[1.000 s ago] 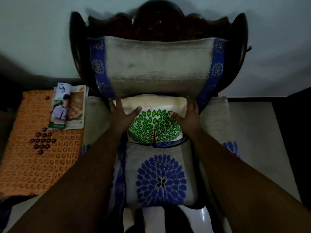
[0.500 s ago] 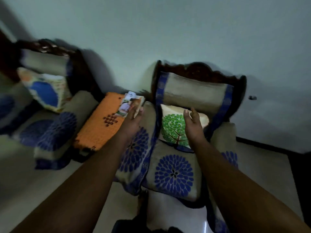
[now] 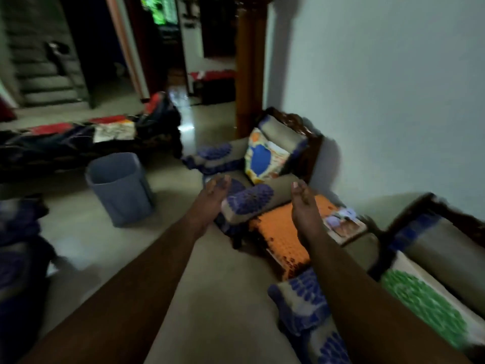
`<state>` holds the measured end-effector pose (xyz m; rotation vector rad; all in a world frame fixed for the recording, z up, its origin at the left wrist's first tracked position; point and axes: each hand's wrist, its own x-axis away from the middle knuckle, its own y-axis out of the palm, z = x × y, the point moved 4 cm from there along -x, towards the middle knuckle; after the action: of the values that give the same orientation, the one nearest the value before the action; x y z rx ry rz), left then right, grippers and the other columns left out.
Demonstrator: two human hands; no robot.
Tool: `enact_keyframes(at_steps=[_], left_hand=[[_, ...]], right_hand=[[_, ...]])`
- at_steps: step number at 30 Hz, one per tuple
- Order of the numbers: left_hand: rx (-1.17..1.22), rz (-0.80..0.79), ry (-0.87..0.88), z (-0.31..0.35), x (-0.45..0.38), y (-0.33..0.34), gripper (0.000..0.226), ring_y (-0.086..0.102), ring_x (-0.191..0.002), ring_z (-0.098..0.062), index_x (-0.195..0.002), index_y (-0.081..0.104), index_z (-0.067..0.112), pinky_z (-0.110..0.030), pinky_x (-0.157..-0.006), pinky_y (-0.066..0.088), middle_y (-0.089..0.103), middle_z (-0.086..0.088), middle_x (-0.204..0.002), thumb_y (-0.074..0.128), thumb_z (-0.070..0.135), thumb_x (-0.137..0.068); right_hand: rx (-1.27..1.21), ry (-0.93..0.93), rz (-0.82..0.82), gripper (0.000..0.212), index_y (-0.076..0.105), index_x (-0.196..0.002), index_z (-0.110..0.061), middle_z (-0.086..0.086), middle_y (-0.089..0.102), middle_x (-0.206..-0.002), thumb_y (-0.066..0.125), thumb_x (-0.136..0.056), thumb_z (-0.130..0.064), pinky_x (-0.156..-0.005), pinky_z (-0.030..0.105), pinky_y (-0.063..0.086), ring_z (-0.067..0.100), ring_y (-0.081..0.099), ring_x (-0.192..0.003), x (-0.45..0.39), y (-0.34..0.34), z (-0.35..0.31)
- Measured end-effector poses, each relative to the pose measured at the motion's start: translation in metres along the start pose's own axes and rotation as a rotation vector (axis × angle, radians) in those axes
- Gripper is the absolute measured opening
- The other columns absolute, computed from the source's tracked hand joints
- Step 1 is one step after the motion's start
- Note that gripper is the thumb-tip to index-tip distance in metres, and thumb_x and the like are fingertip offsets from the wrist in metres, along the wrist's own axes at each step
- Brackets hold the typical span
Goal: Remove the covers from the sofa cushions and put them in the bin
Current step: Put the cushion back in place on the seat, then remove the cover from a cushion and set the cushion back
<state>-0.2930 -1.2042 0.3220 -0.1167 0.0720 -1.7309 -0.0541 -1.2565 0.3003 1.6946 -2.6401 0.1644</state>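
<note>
Room: dim lounge, pale tiled floor point(image 3: 86, 248).
Change: view swung from green-tree cushion point(image 3: 425, 306) to blue-print cushion point(image 3: 262, 156), 12 o'clock.
Left hand point(image 3: 212, 198): empty, fingers relaxed.
Right hand point(image 3: 304, 206): empty, fingers relaxed.
Grey plastic bin point(image 3: 120, 190): 10 o'clock, no cover removed yet.

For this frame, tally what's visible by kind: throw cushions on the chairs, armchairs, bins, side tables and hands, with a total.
Throw cushions: 2, blue-and-orange cushion and green tree cushion
Armchairs: 2, far armchair and near armchair
Bins: 1, grey bin
Side tables: 1, orange-topped side table
Hands: 2, left hand and right hand, both holding nothing
Total: 8
</note>
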Motion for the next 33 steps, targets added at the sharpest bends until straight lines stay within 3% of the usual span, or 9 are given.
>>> enact_keyframes(at_steps=[2,6,9,12,16,21,25,29,33], left_hand=[[0.011,0.101,-0.008,0.001,0.000,-0.072,0.065,0.055,-0.113,-0.012,-0.149,0.040,0.031,-0.042,-0.103,0.046,0.056,0.012,-0.128,0.050,0.063,-0.093],[-0.044,0.264,-0.026,-0.012,-0.004,-0.211,0.105,0.046,-0.135,-0.021,-0.146,0.044,0.039,-0.050,-0.113,0.040,0.045,0.005,-0.153,0.051,0.097,-0.059],[-0.041,0.343,-0.047,-0.015,-0.008,-0.311,0.102,0.036,-0.141,-0.016,-0.151,0.040,0.035,-0.050,-0.115,0.036,0.036,0.009,-0.158,0.054,0.091,-0.067],[-0.008,0.420,-0.076,-0.012,-0.011,-0.397,0.105,0.046,-0.132,-0.021,-0.149,0.039,0.037,-0.050,-0.107,0.044,0.041,0.004,-0.154,0.055,0.094,-0.062],[0.002,0.455,-0.027,-0.012,-0.033,-0.468,0.070,0.052,-0.119,-0.010,-0.132,0.047,0.039,-0.045,-0.106,0.046,0.047,0.004,-0.145,0.053,0.079,-0.074],[0.029,0.506,-0.043,-0.037,-0.108,-0.540,0.088,0.046,-0.133,-0.013,-0.153,0.033,0.035,-0.046,-0.109,0.044,0.041,0.007,-0.153,0.055,0.077,-0.079],[0.037,0.519,-0.007,-0.051,-0.198,-0.583,0.052,0.054,-0.109,0.001,-0.142,0.041,0.038,-0.026,-0.089,0.050,0.047,0.014,-0.134,0.052,0.057,-0.095],[0.048,0.540,-0.067,-0.066,-0.306,-0.630,0.070,0.050,-0.121,-0.009,-0.155,0.029,0.030,-0.026,-0.084,0.049,0.041,0.003,-0.153,0.051,0.060,-0.096],[0.076,0.551,-0.057,-0.062,-0.392,-0.667,0.070,0.050,-0.114,-0.004,-0.156,0.028,0.030,-0.023,-0.078,0.048,0.040,0.003,-0.153,0.053,0.057,-0.096]], right_hand=[[0.026,-0.060,-0.087,0.088,0.041,-0.151,-0.028,-0.004,0.040,-0.156,0.047,-0.081,-0.081,-0.117,0.037,0.032,0.016,0.039,-0.141,-0.005,0.078,-0.021],[0.109,-0.193,-0.224,0.062,0.035,-0.154,-0.015,0.004,0.036,-0.158,0.041,-0.104,-0.050,-0.111,0.024,0.026,0.021,0.034,-0.146,-0.008,0.228,-0.058],[0.087,-0.191,-0.347,0.060,0.035,-0.155,-0.019,0.001,0.039,-0.157,0.043,-0.104,-0.049,-0.104,0.019,0.026,0.016,0.036,-0.144,-0.008,0.337,-0.072],[0.108,-0.208,-0.399,0.065,0.031,-0.157,-0.025,-0.001,0.031,-0.162,0.041,-0.101,-0.056,-0.101,0.019,0.023,0.018,0.032,-0.146,-0.005,0.434,-0.085],[0.080,-0.172,-0.455,0.061,0.029,-0.157,-0.028,-0.002,0.032,-0.161,0.042,-0.103,-0.052,-0.096,0.021,0.027,0.020,0.036,-0.144,-0.017,0.519,-0.097],[0.062,-0.155,-0.489,0.061,0.031,-0.157,-0.027,0.000,0.038,-0.158,0.046,-0.102,-0.050,-0.094,0.024,0.031,0.017,0.042,-0.137,-0.073,0.613,-0.098],[0.030,-0.154,-0.534,0.064,0.029,-0.157,-0.027,0.001,0.039,-0.158,0.048,-0.101,-0.052,-0.089,0.025,0.039,0.006,0.042,-0.121,-0.154,0.691,-0.090],[0.030,-0.113,-0.557,0.065,0.031,-0.156,-0.027,0.004,0.040,-0.156,0.049,-0.099,-0.053,-0.095,0.028,0.036,0.007,0.041,-0.121,-0.250,0.765,-0.088],[0.048,-0.122,-0.585,0.071,0.031,-0.156,-0.023,0.005,0.039,-0.158,0.051,-0.096,-0.056,-0.104,0.030,0.036,0.011,0.042,-0.134,-0.327,0.825,-0.105]])
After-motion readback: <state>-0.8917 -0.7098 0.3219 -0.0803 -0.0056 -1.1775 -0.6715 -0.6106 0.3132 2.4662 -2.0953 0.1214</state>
